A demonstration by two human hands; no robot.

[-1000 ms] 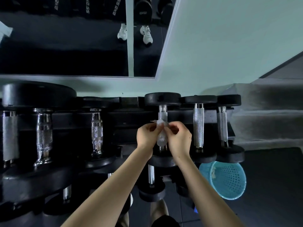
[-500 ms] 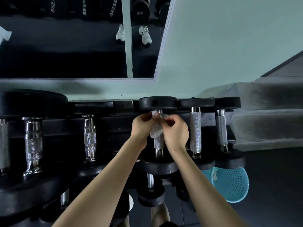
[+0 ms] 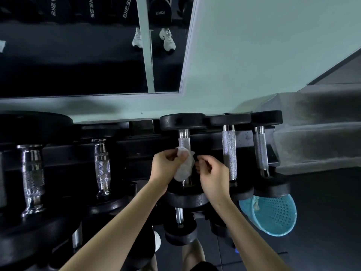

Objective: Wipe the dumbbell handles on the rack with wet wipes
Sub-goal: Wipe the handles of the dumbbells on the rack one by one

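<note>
Head view: half a sec ago both hands pinched the wet wipe (image 3: pixel 184 169) up near the top of the dumbbell handle (image 3: pixel 184 141). Now it sits lower, approx mid-handle, & the right hand (image 3: pixel 213 177) has come off a bit. I think this handle is nearly done; 2 more wait to the right on the rack (image 3: pixel 136 151). The left hand (image 3: pixel 166 167) pinches the wipe vs the handle. Right fingers (image 3: pixel 203 162) are curled just beside the wipe; can't tell if they touch it.
</note>
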